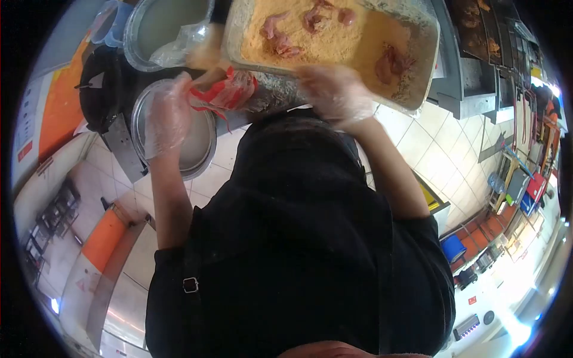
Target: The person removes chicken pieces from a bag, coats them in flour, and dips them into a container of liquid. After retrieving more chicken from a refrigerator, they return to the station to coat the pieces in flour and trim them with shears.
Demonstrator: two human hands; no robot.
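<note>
My left hand (170, 113), in a clear plastic glove, has its fingers closed at the left edge of a red-and-white plastic bag (230, 92) with a loose strip hanging down. Above that bag is a blurred tan shape I cannot make out. My right hand (340, 98), gloved too, is at the near edge of a large tray (413, 107); motion smears its fingers. In the tray, pale orange breading (256, 36) holds several pieces of raw meat (277, 36). One more meat piece (392, 64) lies in the browner right part.
Left of the tray stands a round tub (128, 42) with a crumpled clear plastic bag (182, 48) at its rim. A second round container (209, 140) sits below it, beside a black bin (98, 89). Metal kitchen equipment (474, 86) is at right, above a tiled floor (436, 143).
</note>
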